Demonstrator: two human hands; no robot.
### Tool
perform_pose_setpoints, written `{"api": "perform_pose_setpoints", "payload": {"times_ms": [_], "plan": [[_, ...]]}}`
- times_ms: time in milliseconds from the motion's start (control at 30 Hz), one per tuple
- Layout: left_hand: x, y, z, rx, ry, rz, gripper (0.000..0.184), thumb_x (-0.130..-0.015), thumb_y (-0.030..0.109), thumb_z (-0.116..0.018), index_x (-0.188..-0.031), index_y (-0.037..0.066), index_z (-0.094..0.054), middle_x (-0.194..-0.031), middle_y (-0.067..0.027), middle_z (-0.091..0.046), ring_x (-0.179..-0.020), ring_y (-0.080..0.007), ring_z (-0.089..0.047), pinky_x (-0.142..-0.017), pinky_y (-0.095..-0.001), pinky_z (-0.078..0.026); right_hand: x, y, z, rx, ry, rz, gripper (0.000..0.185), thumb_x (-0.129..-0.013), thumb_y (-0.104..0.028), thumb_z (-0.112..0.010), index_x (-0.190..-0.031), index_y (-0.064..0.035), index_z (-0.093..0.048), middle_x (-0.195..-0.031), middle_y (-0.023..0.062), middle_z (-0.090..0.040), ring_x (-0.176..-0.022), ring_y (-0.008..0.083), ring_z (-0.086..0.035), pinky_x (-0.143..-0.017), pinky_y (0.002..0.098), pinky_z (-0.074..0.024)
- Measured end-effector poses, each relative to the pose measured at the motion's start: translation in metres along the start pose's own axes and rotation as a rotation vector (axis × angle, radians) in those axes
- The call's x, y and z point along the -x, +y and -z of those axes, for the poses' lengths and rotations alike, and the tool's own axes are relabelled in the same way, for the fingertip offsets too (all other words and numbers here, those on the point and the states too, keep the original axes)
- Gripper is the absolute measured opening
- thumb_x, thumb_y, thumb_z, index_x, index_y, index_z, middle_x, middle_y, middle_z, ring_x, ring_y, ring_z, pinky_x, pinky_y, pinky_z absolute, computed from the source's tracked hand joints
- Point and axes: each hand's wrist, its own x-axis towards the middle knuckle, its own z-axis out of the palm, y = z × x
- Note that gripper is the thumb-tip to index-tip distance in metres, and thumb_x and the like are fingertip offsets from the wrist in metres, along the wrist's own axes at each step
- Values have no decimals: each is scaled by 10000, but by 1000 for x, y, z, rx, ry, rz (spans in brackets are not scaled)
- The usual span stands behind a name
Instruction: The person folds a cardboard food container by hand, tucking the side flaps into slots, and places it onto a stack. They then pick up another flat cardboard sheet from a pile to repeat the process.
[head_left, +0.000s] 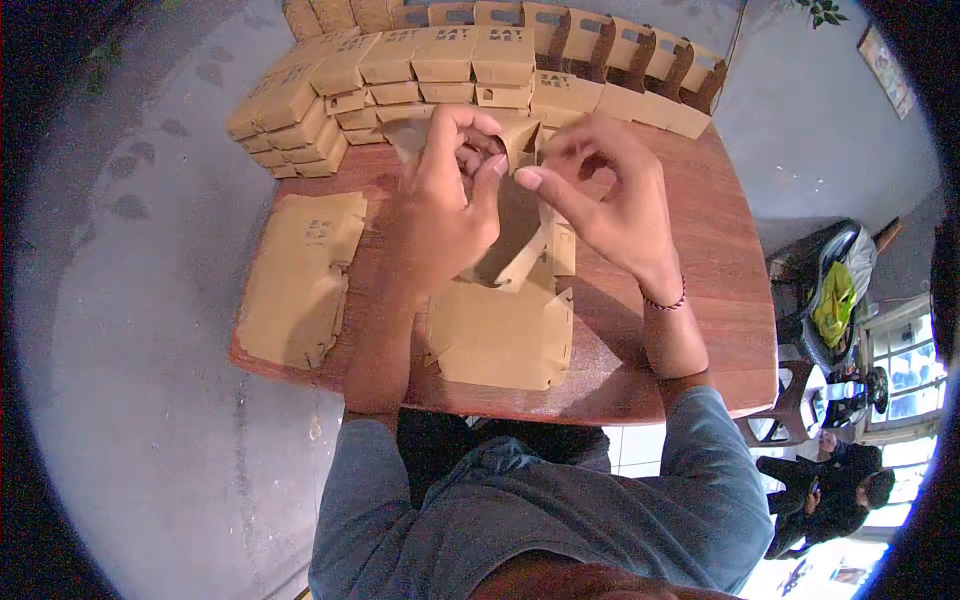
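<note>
A partly folded brown cardboard box stands in front of me, its side panels raised. My left hand is closed, fingers curled around a panel at the box's far left. At the far right corner my right hand pinches the cardboard between thumb and bent fingers; the exact grip is partly hidden. A flat panel with slots and tabs along its edge extends below the box toward me. To the left, a flat cardboard blank with dark printing lies on the wooden table.
Stacked closed boxes printed "EAT ME!" line the table's back left. Open boxes stand in a row at the back right. A grey wall borders the left. Beyond the table on the right are a chair and another person.
</note>
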Motion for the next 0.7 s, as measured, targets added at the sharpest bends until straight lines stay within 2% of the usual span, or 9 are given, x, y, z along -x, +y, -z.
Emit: {"api": "perform_pose_setpoints", "payload": {"times_ms": [33, 100, 133, 200, 300, 367, 500, 567, 700], "plan": [[0, -3, -1, -20, 3, -35, 310, -825, -77, -587, -1089, 29, -464, -862, -98, -621, -733, -176, -591, -631, -301, -472, -1, -1, -4, -1, 0, -1, 260, -776, -197, -759, -922, -2, -667, -850, 120, -653, -796, 251, -649, -710, 350, -520], [3, -8, -4, -39, 5, -70, 345, -810, -84, -591, -1099, 30, -442, -830, -104, -618, -717, -193, -592, -626, -313, -465, -4, -1, -16, -83, 352, 152, 319, -766, -221, -770, -988, -14, -671, -989, 152, -671, -937, 291, -656, -829, 372, -521], [6, -10, -6, -32, -35, -86, 386, -813, -100, -581, -1126, 37, -400, -872, -108, -618, -754, -173, -590, -654, -297, -469, -3, 3, -17, -83, 352, 152, 319, -766, -221, -770, -988, -14, -671, -989, 152, -671, -937, 291, -656, -829, 372, -521], [8, -8, -10, -24, -80, -102, 428, -817, -116, -570, -1153, 43, -358, -915, -112, -618, -792, -152, -588, -682, -281, -472, 0, 9, -19, -189, 82, 100, 317, -785, -200, -749, -1032, -15, -677, -1110, 184, -661, -1046, 319, -639, -903, 381, -501], [7, 1, -12, -81, -59, -165, 465, -821, -115, -555, -1187, 51, -321, -895, -117, -623, -780, -163, -591, -688, -287, -477, -3, 11, -17, -178, 3, 113, 299, -809, -165, -717, -1072, -27, -685, -1147, 173, -660, -1091, 279, -633, -911, 363, -498], [7, 4, -11, -67, -35, -136, 428, -757, -110, -595, -1120, 9, -401, -832, -123, -624, -692, -276, -617, -636, -366, -486, -2, 13, -18, -270, -16, 58, 278, -818, -146, -701, -1071, -31, -690, -1119, 160, -673, -1060, 253, -645, -895, 349, -505], [8, 6, -14, -86, -43, -71, 422, -754, -96, -606, -1117, 8, -416, -854, -122, -618, -738, -308, -626, -675, -397, -495, -1, 15, -17, -341, -20, -33, 254, -828, -125, -672, -1067, -44, -701, -1048, 118, -702, -962, 185, -671, -830, 310, -522], [8, 4, -14, -237, -27, -198, 418, -750, -71, -626, -1110, 9, -429, -871, -124, -615, -798, -326, -629, -697, -425, -493, 0, 12, -15, -303, -32, -75, 252, -827, -122, -663, -1065, -44, -700, -1047, 110, -703, -942, 186, -672, -808, 306, -523], [9, 7, -15, -302, -22, -192, 423, -746, -53, -639, -1108, 13, -432, -889, -133, -616, -855, -330, -625, -725, -440, -485, 0, 11, -16, -264, -30, -113, 256, -811, -103, -638, -1053, -42, -696, -1039, 91, -706, -902, 186, -674, -766, 302, -525]]}}
